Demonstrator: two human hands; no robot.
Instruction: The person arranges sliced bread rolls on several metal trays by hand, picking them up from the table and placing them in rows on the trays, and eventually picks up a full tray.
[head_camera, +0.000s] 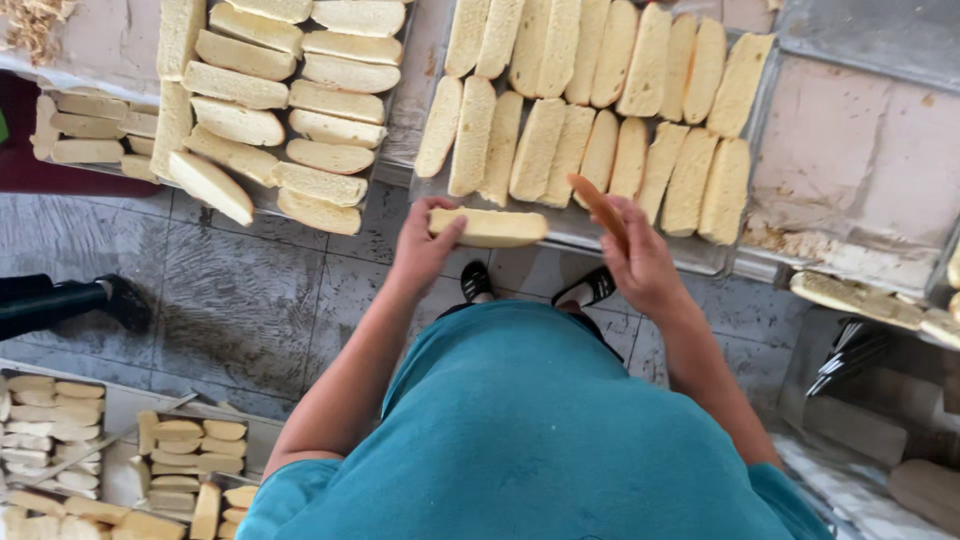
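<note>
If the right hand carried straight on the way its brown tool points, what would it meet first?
Probably the bread slices on the metal tray: the right hand aims its wooden-handled tool up-left at them. Depth is unclear.

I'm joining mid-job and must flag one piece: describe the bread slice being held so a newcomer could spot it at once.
Start at the metal tray of pale bread slices at upper right. Just below its near edge, above the teal shirt, the left hand grips one bread slice. Unlike the tray's rows, it lies crosswise in the air, beside the right hand holding a brown-handled tool.
</note>
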